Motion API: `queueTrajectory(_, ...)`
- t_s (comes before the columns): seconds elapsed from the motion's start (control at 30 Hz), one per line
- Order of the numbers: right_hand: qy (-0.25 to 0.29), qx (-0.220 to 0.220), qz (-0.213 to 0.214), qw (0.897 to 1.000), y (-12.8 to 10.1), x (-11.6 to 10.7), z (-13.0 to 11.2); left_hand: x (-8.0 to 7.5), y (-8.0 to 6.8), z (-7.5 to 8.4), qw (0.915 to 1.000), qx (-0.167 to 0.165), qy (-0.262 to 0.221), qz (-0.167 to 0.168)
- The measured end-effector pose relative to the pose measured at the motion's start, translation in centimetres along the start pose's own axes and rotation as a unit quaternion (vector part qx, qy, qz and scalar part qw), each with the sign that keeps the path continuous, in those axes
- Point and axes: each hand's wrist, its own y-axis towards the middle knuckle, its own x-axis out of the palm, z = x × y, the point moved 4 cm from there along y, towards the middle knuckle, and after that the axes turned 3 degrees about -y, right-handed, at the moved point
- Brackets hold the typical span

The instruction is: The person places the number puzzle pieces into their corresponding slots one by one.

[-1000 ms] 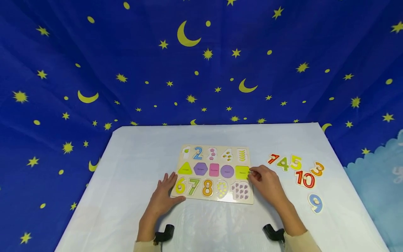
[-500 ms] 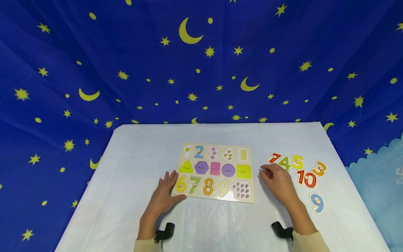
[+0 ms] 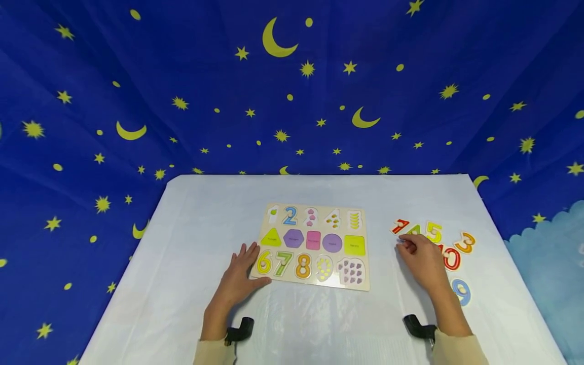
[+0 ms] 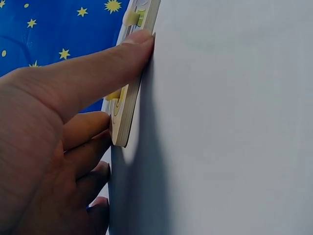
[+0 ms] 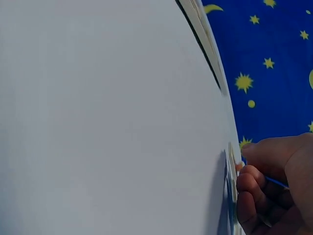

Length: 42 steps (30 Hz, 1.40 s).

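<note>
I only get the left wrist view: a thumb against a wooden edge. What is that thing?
Observer: A number puzzle board; the left hand rests at its corner by the yellow 6.
Operator: And the other hand?
Observer: The right hand is off the board, fingers curled on the green 4 among loose numbers.
Operator: Which numbers are loose?
Observer: A red 7, yellow 5, orange 3, a red 10 partly hidden, and a blue 9.
</note>
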Motion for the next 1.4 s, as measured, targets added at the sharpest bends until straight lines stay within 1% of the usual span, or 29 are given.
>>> queueTrajectory(0.1,-0.005,0.009,0.004,1.000,0.3,-0.5,0.5,-0.1,0.2,0.0,1.0000,0.001,0.002,0.002)
queueTrajectory(0.2,-0.009,0.024,0.012,1.000,0.7,-0.9,1.0,-0.1,0.3,-0.1,1.0000,-0.003,0.004,-0.002)
queueTrajectory(0.37,-0.022,0.053,0.036,0.998,1.6,-1.8,1.6,-0.2,0.4,-0.1,1.0000,-0.001,0.003,-0.005)
queueTrajectory(0.47,-0.029,0.062,0.036,0.997,2.1,-2.0,1.8,-0.2,0.5,-0.1,1.0000,-0.003,0.005,-0.006)
queueTrajectory(0.7,-0.044,0.083,0.020,0.995,2.6,-2.4,2.4,-0.1,0.4,0.0,1.0000,-0.002,0.000,-0.008)
queueTrajectory(0.97,-0.034,0.069,0.002,0.997,2.8,-2.0,3.0,-0.1,0.3,0.2,1.0000,-0.003,0.002,0.004)
queueTrajectory(1.07,-0.036,0.065,-0.005,0.997,2.8,-1.7,3.2,-0.1,0.3,0.2,1.0000,-0.005,0.003,0.004)
queueTrajectory(1.17,-0.038,0.063,-0.003,0.997,3.0,-1.5,3.4,-0.1,0.3,0.3,1.0000,-0.004,0.002,0.002)
queueTrajectory(1.27,-0.039,0.065,-0.003,0.997,3.1,-1.3,3.3,-0.1,0.3,0.3,1.0000,-0.008,0.000,0.000)
queueTrajectory(1.4,-0.040,0.071,-0.014,0.997,3.2,-1.1,3.4,-0.1,0.2,0.2,0.9999,-0.012,0.001,-0.005)
